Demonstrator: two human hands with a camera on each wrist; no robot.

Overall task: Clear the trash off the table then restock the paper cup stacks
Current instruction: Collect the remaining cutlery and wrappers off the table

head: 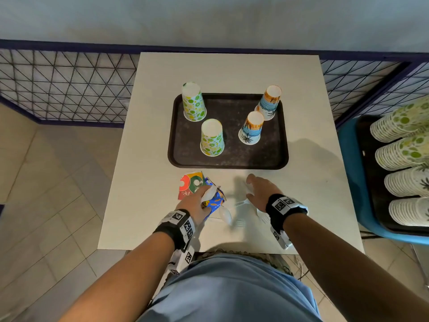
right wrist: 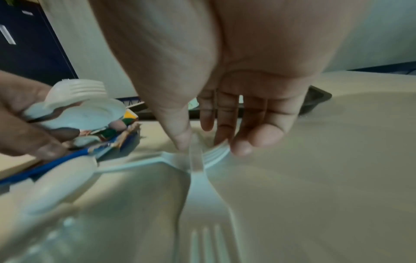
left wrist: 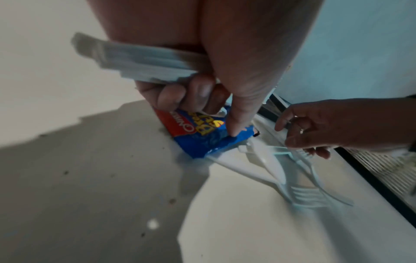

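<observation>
Near the front edge of the white table [head: 313, 159], my left hand [head: 197, 203] grips a blue snack wrapper [left wrist: 202, 140] together with a bundle of white plastic cutlery [left wrist: 137, 60]; a spoon [head: 225, 214] sticks out below it. A red and green wrapper [head: 189, 184] lies under that hand's fingers. My right hand [head: 257, 191] is to the right, its thumb and fingertips [right wrist: 241, 146] pinching the handles of white plastic forks [right wrist: 202, 222] that lie on the table. Two lime-patterned cups [head: 211, 138] and two beach-patterned cups [head: 251, 131] stand upside down on a black tray [head: 232, 163].
Long stacks of paper cups [head: 404, 154] lie on a dark tray on a blue chair [head: 350, 170] to the right of the table. A wire-mesh fence [head: 65, 89] runs behind the table. Tiled floor lies to the left.
</observation>
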